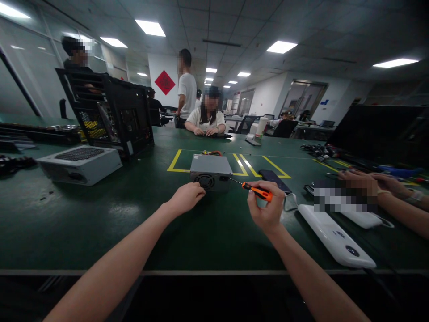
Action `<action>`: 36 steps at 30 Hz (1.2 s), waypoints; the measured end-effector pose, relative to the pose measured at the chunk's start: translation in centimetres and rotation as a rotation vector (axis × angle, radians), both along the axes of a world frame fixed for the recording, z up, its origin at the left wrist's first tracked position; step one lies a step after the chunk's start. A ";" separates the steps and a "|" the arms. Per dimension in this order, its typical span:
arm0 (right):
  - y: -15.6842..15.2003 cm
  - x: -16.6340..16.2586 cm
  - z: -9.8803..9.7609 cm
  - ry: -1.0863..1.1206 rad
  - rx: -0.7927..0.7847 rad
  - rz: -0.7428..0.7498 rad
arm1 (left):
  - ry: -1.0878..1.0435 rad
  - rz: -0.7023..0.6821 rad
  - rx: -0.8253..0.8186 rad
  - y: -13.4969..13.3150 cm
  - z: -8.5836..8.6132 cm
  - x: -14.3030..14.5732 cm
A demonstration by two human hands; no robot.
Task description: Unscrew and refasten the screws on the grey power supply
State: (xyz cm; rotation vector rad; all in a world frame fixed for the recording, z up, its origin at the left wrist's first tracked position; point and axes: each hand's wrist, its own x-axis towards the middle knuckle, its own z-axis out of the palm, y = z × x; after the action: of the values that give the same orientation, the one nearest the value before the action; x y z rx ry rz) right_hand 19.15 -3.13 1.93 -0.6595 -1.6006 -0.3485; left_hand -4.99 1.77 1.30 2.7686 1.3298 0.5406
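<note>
Your right hand (268, 206) is closed round the handle of an orange-and-black screwdriver (257, 191), its thin shaft pointing left toward the right edge of the grey metal box (211, 164); you cannot tell from here whether the tip sits in a screw. That box stands on the green counter (134, 241) in front of you, between your hands, its round fan grille and power socket facing your side and some coloured wires showing behind its top. Your left hand (187, 197) is at the lower left of its front face, fingers curled together; whether they grip the box or only rest against it cannot be told. Yellow tape (174, 161) marks the counter behind the box. Just beyond your right hand lies a dark flat device (274, 180), and nearer you on the right a long white device (335, 235). Over to the left, a larger power supply (80, 165) sits before a black computer case (110, 116). Across the counter, a person in a white top (208, 116) sits facing you.
</note>
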 end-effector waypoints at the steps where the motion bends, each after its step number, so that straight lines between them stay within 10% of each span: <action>1: 0.0 0.0 0.0 0.007 -0.002 0.003 | 0.013 -0.022 -0.007 -0.1 -0.2 0.2; 36: 0.5 -0.3 -0.8 -0.166 -0.079 -0.033 | -0.171 -0.127 -0.196 0.5 -1.0 0.7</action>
State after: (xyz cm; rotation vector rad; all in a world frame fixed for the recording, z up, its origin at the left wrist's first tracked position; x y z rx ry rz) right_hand 18.85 -2.61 1.15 -0.7332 -1.7708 -0.3735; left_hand -4.31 2.23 0.32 2.5621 1.0999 0.5896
